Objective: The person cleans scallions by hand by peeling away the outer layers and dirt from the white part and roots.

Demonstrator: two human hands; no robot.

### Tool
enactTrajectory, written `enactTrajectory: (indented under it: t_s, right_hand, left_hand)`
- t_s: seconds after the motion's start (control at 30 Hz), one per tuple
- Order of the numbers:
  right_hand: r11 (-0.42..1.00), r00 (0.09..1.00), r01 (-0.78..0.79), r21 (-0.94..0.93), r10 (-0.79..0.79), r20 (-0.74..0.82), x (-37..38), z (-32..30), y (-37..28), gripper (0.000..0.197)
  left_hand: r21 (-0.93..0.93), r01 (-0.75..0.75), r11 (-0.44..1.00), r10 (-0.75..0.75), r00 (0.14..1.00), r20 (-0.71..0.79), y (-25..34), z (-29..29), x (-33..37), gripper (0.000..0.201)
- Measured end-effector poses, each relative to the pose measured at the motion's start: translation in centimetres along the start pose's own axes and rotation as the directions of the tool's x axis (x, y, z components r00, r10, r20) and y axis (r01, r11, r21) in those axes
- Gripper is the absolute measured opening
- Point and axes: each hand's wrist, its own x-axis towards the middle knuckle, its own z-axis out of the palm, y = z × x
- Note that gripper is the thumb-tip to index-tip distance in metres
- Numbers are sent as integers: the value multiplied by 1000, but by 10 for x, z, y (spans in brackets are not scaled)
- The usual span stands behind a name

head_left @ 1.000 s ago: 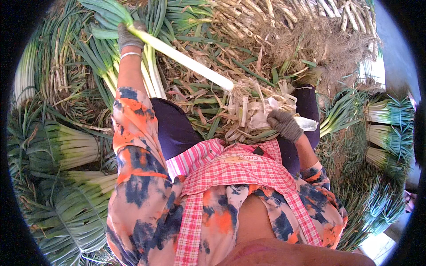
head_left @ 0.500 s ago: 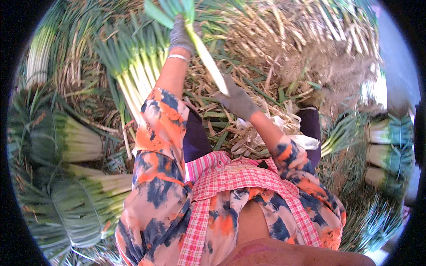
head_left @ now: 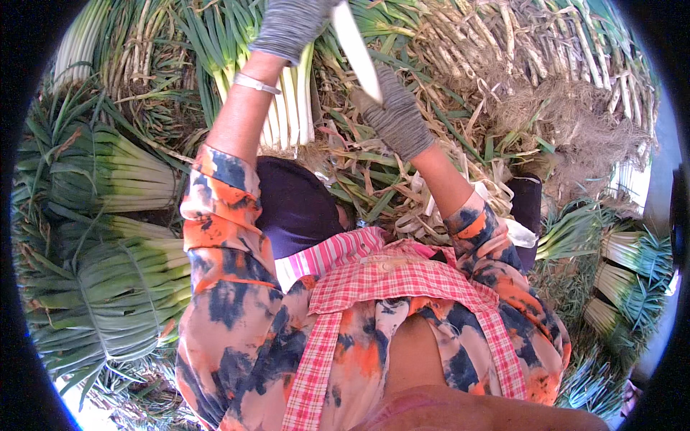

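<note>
My left hand [head_left: 293, 30], in a grey knit glove, is closed around a large green onion [head_left: 354, 50] near the top edge. Its bare white stalk slants down to the right, while the leaf end lies outside the picture. At the stalk's lower tip, my gloved right hand [head_left: 397, 115] has its thumb and fingers closed on the end. Below my left wrist, a row of peeled green onions [head_left: 291, 108] with white stalks lies side by side, partly hidden by my left hand and forearm.
Unpeeled onions with hairy roots [head_left: 575, 122] are heaped at the far right. Stripped skins [head_left: 424, 205] litter the ground between my legs. Tied bundles [head_left: 108, 287] stack at the left, and smaller bundles [head_left: 622, 248] stand at the right.
Both hands have moved up and away with the green onion; its leaves have left the picture. The row of peeled onions now appears farther right and higher.
</note>
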Motion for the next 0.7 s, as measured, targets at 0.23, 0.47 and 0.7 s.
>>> enactTrajectory:
  t_s: [0.23,0.47,0.7]
  right_hand:
    - [911,867,-399,-103,412,281,-79,11,83,44]
    - [806,742,-544,-232,592,316,-174,-4,139,35]
    - [742,670,-652,-157,660,340,-165,-6,135,36]
  left_hand:
    - [188,185,965,-174,982,-76,-73,-99,29,25]
    - [876,342,341,-564,819,-100,-279,-169,-84,43]
    - [771,564,295,-538,765,-354,-269,-126,-105,64]
